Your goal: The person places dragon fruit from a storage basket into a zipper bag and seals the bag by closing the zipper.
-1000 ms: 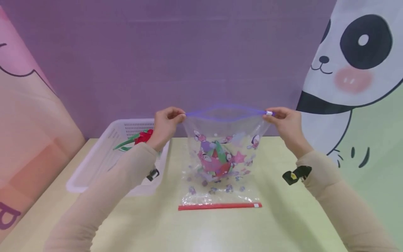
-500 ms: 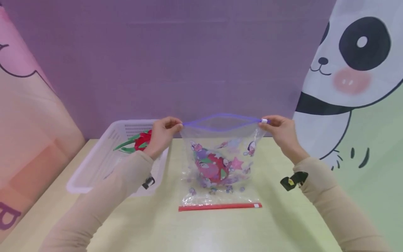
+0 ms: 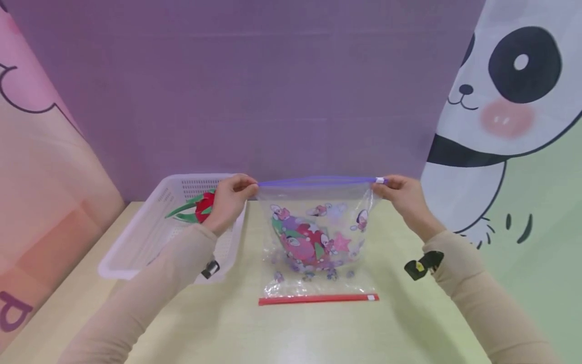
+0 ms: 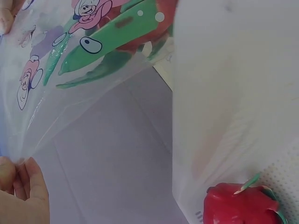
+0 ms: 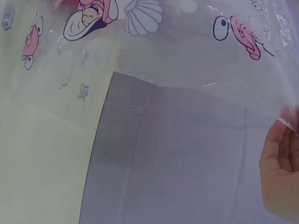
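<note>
In the head view a clear printed slider zip bag (image 3: 325,194) hangs between my hands, its purple zip stretched nearly straight. My left hand (image 3: 227,205) pinches the left top corner. My right hand (image 3: 406,201) pinches the other corner, right by the white slider (image 3: 380,180). Inside the bag lies a red dragon fruit (image 3: 305,246) with green leafy tips, partly covered by the pink and purple print. The left wrist view shows those green tips (image 4: 110,37) through the plastic. A second zip bag with a red zip (image 3: 318,299) lies flat on the table, partly behind the hanging one.
At the left stands a white perforated basket (image 3: 105,273), partly hidden by my left arm. Another dragon fruit (image 3: 204,205) sits in it. A purple backdrop (image 3: 291,91) rises behind the table (image 3: 291,333), and a panda-print cloth (image 3: 509,121) hangs at the right.
Both hands have come down with the bag and drawn its bowed mouth almost flat. The dragon fruit inside has turned and tipped toward the left.
</note>
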Demonstrator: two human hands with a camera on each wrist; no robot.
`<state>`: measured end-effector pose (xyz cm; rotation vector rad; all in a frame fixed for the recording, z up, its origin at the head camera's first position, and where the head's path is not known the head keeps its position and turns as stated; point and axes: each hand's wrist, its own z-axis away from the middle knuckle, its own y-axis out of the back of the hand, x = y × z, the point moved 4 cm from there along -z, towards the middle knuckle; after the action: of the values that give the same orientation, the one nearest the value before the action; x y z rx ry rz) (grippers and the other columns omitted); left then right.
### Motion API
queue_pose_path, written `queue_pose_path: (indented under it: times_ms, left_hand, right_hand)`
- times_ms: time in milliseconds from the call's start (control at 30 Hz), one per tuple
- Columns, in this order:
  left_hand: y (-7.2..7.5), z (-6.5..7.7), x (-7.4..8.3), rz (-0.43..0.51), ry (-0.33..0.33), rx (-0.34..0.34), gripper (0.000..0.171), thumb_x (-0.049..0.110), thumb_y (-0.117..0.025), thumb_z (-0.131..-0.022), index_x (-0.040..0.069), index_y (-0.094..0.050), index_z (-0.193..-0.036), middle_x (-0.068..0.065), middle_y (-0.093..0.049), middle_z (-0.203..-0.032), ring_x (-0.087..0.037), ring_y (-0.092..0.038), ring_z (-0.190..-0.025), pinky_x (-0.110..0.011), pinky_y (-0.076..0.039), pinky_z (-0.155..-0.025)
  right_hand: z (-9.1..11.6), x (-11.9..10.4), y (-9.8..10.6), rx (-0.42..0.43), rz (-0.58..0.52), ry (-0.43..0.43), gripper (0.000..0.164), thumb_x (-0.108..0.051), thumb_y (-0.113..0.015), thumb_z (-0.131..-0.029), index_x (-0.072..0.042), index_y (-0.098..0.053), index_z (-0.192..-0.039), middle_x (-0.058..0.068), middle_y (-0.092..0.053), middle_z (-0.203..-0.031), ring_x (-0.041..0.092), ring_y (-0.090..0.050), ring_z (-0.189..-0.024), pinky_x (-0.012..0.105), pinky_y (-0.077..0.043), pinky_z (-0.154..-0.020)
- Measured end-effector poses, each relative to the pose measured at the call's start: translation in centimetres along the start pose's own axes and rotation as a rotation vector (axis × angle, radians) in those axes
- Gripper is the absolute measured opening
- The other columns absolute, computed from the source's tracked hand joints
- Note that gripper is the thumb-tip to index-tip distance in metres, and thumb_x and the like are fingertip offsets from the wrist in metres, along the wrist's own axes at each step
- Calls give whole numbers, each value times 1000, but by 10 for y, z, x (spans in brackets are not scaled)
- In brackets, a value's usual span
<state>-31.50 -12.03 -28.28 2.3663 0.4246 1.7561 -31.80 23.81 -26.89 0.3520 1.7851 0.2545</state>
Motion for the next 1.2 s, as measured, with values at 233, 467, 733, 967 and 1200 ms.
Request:
queue_pose_path:
  times_ms: [233, 467, 733, 967, 1200]
  left_hand:
    - [0, 0, 0, -11, -1, 0, 18, 12, -62, -87, 1, -64, -102, -11, -64, -96, -9, -56, -82, -23, -50, -78]
    - [2, 0, 1, -35, 20, -51, 21, 17, -60, -89, 5, -62, -106, -10, -63, -101, -15, -56, -89, -29, -48, -84]
    - [5, -1, 32, -151, -254, 17, 15, 7, -60, -87, 2, -65, -99, -13, -66, -100, -21, -61, -98, -31, -50, -87]
    - [-30, 13, 80, -254, -483, -117, 13, 2, -60, -85, 0, -66, -97, -13, -68, -96, -22, -64, -89, -30, -53, -82]
    - [-87, 23, 107, -332, -474, -380, 18, 10, -59, -88, 7, -65, -105, -3, -66, -104, -12, -60, -94, -20, -49, -85]
  right_hand:
    - [2, 2, 1, -47, -79, -1, 10, -14, -64, -86, -22, -64, -80, -20, -65, -73, -3, -62, -72, 15, -52, -72]
    - [3, 3, 1, -55, -187, 0, 15, -13, -67, -83, -25, -67, -75, -16, -68, -72, -1, -64, -70, 14, -52, -69]
    - [2, 5, 0, -69, -276, 2, 12, -12, -70, -80, -21, -70, -74, -12, -70, -73, 0, -65, -70, 14, -52, -70]
    - [1, 6, 1, -79, -153, 4, 4, -23, -73, -78, -22, -69, -80, -14, -68, -75, 1, -64, -72, 16, -52, -72]
    - [3, 3, 1, -77, -50, 34, 5, -24, -73, -78, -22, -69, -81, -17, -67, -72, 3, -62, -72, 17, -52, -70]
